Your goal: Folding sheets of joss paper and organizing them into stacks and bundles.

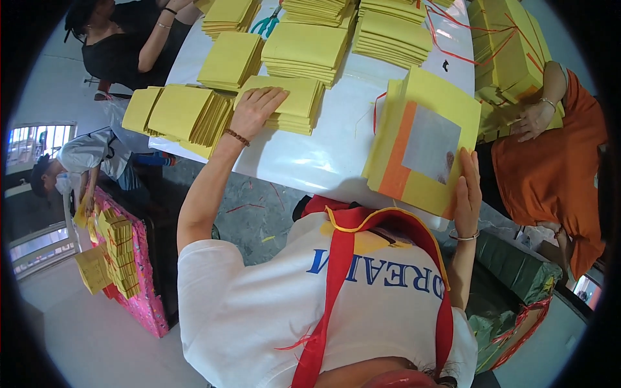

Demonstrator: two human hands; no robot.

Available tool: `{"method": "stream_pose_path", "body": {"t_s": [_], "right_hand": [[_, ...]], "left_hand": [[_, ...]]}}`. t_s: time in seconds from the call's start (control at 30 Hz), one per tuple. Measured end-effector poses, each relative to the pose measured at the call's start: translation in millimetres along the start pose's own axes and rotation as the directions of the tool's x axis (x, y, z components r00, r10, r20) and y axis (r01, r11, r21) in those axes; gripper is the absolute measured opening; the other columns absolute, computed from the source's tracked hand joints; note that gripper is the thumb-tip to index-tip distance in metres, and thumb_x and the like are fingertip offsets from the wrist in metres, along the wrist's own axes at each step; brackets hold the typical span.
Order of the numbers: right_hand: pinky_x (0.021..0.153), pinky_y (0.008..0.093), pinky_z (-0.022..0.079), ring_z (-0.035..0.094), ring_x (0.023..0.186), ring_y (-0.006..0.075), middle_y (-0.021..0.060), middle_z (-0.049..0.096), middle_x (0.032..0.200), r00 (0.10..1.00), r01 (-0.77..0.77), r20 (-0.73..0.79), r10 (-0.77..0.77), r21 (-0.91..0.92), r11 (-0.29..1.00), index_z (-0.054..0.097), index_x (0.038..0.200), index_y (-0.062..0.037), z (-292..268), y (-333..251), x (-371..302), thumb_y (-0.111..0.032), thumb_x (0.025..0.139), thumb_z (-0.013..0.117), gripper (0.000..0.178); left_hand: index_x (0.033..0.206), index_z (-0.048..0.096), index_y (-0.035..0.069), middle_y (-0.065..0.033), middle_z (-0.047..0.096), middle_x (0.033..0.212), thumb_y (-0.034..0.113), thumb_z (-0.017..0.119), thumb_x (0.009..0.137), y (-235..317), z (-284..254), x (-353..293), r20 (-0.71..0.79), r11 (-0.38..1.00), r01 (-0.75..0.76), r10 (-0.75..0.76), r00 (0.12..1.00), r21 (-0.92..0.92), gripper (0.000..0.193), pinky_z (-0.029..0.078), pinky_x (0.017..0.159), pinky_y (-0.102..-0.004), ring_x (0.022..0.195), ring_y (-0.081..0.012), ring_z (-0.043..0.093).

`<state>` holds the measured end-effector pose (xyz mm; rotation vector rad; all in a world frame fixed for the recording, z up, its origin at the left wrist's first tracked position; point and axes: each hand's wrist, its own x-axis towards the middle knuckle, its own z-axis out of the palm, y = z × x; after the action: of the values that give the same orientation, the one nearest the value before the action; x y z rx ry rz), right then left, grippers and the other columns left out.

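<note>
Head view, looking down over a white table (323, 161) covered with stacks of yellow paper.

Left hand (253, 111): fingers spread flat, palm down, resting on top of a yellow paper stack (291, 107) at the near-left part of the table. It presses on the top sheets and grips nothing. Just left of it lies a fanned pile (181, 116) overhanging the table edge.

Right hand (467, 187): fingers straight and together, laid against the near-right edge of a tilted yellow bundle (420, 142), which carries an orange band and a silvery square on its face. The bundle leans up from the near-right table edge; whether the thumb closes behind it cannot be told.

Other items: more yellow stacks (388, 35) at the far side, red strings (453, 39) trailing across far right, teal scissors (265, 24) far centre. A person in orange (550, 161) is at the right with a hand on their own stack; another person in black (123, 45) sits far left.

Judgement on handling: sheets look thin and slippery, so the flat left palm should draw off a count without dragging the layers below. The bundle should stay squared against the right palm so its edges remain aligned.
</note>
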<state>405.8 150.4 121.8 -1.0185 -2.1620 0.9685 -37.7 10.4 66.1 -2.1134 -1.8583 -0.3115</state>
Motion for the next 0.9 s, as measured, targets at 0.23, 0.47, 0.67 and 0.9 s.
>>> {"method": "stream_pose_path", "body": {"t_s": [0.23,0.47,0.67,0.9], "right_hand": [[0.108,0.0373,0.018,0.022,0.135,0.0292,0.0118,0.040,0.138,0.999,0.024,0.033,-0.021,-0.091,0.996,0.050,0.123,-0.0005,3,-3,2,-0.006,0.086,0.044,0.038],[0.108,0.0383,0.018,0.021,0.135,0.0303,0.0121,0.037,0.139,0.999,0.042,0.025,-0.040,-0.125,0.991,0.052,0.121,-0.0007,3,4,-1,0.001,0.083,0.047,0.039],[0.108,0.0383,0.020,0.022,0.134,0.0318,0.0114,0.041,0.136,0.996,0.081,-0.016,-0.085,-0.167,0.983,0.054,0.119,-0.0043,8,5,-2,-0.005,0.081,0.057,0.038],[0.104,0.0398,0.026,0.028,0.131,0.0336,0.0115,0.044,0.133,0.997,0.062,-0.027,-0.070,-0.240,0.969,0.062,0.107,-0.0108,3,-2,7,-0.016,0.077,0.066,0.031]], "left_hand": [[0.123,0.050,0.012,-0.0064,0.056,0.119,0.011,0.052,0.077,-8,22,-12,0.066,0.999,-0.046,0.045,0.997,0.025,0.046,0.040,0.090,-0.0356,0.109,-0.0223,0.052],[0.126,0.047,0.009,-0.0117,0.044,0.130,0.031,0.049,0.085,6,32,-28,0.226,0.968,0.103,-0.051,0.973,-0.227,0.046,0.028,0.101,-0.0410,0.123,-0.0285,0.036],[0.119,0.052,0.007,-0.0130,0.049,0.123,0.026,0.047,0.087,-8,47,-24,0.210,0.972,0.051,-0.002,0.978,-0.231,0.038,0.032,0.099,-0.0409,0.117,-0.0293,0.042],[0.093,0.062,0.009,-0.0076,0.061,0.093,0.024,0.054,0.085,-9,9,26,0.325,0.990,0.010,0.037,0.945,-0.142,0.019,0.042,0.074,-0.0389,0.086,-0.0254,0.057]]}}
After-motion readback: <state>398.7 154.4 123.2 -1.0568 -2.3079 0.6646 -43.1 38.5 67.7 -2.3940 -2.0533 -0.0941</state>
